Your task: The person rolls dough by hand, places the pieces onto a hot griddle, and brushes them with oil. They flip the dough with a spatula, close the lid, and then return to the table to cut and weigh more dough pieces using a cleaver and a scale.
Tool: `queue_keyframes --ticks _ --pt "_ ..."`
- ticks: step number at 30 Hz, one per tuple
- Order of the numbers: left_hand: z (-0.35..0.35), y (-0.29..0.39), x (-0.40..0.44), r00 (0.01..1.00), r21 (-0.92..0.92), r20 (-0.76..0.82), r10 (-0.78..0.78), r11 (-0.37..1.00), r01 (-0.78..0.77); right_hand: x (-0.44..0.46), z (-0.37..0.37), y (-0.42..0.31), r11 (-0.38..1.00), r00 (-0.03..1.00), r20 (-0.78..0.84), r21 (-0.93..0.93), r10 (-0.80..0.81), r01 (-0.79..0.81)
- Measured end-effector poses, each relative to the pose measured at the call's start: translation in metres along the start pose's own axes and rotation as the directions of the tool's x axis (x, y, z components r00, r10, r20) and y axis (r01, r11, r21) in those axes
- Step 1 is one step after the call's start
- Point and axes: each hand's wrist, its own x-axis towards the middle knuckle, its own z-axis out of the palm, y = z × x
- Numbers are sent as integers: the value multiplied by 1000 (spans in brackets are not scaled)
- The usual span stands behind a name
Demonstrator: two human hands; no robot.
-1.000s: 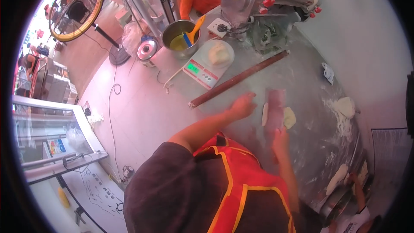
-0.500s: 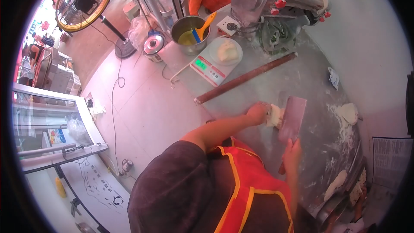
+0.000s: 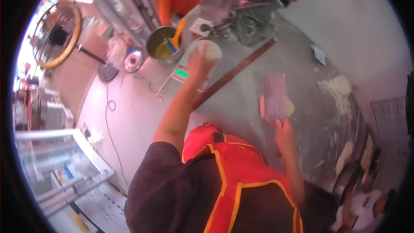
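Note:
My left hand (image 3: 200, 64) is over the white kitchen scale (image 3: 181, 72), its blurred fingers bent around the left side of a pale lump of dough (image 3: 213, 51) on the weighing plate. A green display is lit on the scale's front. On the grey worktop, my right hand (image 3: 284, 134) grips the handle of a broad cleaver (image 3: 274, 99). The blade lies flat-looking between two dough pieces, one small piece (image 3: 261, 107) at its left edge and another piece (image 3: 289, 107) showing at its right.
A long wooden rolling pin (image 3: 235, 73) lies diagonally past the scale. Behind it stands a metal pot (image 3: 151, 43) holding yellow liquid and an orange-handled brush (image 3: 179, 32). More dough (image 3: 340, 85) sits by the wall among flour. A person (image 3: 366, 209) is at the lower right.
My left hand has moved from the dough beside the cleaver to the dough on the scale. The right hand still holds the cleaver. The camera view has shifted.

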Motion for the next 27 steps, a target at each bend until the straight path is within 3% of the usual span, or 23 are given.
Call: queue_keyframes --ticks 2,4,5,8,11,14,15,17,20,24,27 --pt "-1 -1 20 976 -40 218 -17 999 26 -4 -3 5 999 998 -60 50 -19 22" --pt "3 10 31 972 -142 237 -11 989 46 -10 -6 17 996 991 -130 80 -16 27" --pt "-4 34 31 975 -240 224 17 970 38 -12 -6 29 996 986 -168 85 -7 22" --pt "0 104 26 883 -548 432 184 831 94 -21 -6 62 988 975 -187 113 123 -103" --pt "71 140 -1 922 -539 237 306 831 -138 -30 -11 66 986 968 -192 -13 162 -167" --pt "93 153 -28 849 -510 328 415 834 -211 -35 -18 51 979 975 -167 -113 148 -168" --pt "92 153 -43 716 -588 495 492 796 -141 -36 -16 47 978 978 -147 -127 147 -166" --pt "118 142 -83 430 -637 668 607 766 -91 -30 -12 45 968 984 -51 -175 173 -179" --pt "97 157 -113 555 -568 544 630 763 -309 -19 -3 57 969 990 35 -211 140 -129" --pt "83 171 -119 563 -434 650 511 857 -277 -7 -1 67 974 987 109 -203 121 -97" --pt "89 175 -124 629 -352 663 405 911 -215 16 12 71 983 995 98 -185 21 -3"
